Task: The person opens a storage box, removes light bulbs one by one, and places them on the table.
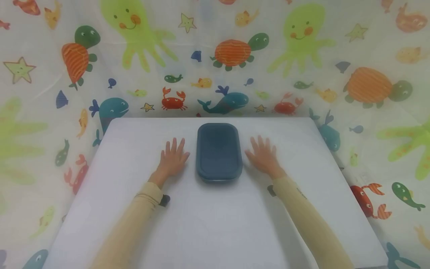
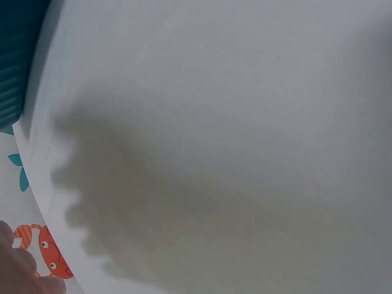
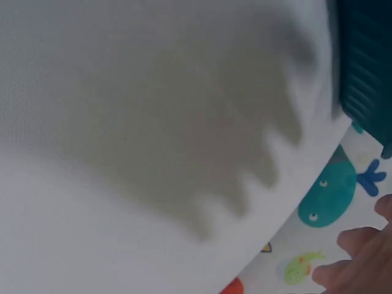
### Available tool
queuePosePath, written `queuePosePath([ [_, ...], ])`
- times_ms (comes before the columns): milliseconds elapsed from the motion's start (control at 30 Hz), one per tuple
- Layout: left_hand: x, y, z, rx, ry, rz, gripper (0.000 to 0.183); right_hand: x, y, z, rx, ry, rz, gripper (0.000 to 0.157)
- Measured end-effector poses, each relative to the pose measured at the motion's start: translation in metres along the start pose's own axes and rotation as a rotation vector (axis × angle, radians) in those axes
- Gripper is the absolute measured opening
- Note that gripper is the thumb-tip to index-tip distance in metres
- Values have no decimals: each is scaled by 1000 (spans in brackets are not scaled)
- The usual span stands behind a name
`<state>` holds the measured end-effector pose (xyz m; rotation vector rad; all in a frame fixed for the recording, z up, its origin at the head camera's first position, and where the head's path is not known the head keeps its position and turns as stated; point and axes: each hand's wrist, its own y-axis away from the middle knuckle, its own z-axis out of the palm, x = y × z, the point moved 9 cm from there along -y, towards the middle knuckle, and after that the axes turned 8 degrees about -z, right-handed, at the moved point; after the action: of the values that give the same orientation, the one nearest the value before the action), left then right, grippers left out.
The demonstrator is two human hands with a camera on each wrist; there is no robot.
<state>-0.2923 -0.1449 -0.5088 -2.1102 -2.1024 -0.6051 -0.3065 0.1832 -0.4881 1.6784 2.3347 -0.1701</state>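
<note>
A dark blue rectangular container with a lid (image 1: 219,151) stands on the white table, its long side pointing away from me. To its left is my left hand (image 1: 172,160), palm down with fingers spread, apart from the container. My right hand (image 1: 264,156) mirrors it on the other side, fingers also spread and holding nothing. The left wrist view catches the container's ribbed side (image 2: 11,61) at its upper left corner and a few fingertips (image 2: 52,285) low down. In the right wrist view the ribbed side (image 3: 367,67) shows at the upper right, with several fingers (image 3: 358,242) below it.
The white table (image 1: 215,224) has its far edge close behind the container. A curtain (image 1: 201,33) printed with sea animals hangs behind the table and along both sides. Dark wrist devices (image 1: 164,200) sit under the sleeves, and both hands cast shadows on the tabletop.
</note>
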Motion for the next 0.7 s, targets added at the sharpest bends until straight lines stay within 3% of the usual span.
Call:
queuePosePath([
  [167,11,-2,4,-33,74,59,68,-16,-2,-2,-10,-6,-39,69],
  [500,32,5,11,-222,374,159,74,-48,-1,0,-49,4,-150,67],
  [700,35,8,17,-259,394,197,86,-59,3,-3,-35,32,-220,65],
])
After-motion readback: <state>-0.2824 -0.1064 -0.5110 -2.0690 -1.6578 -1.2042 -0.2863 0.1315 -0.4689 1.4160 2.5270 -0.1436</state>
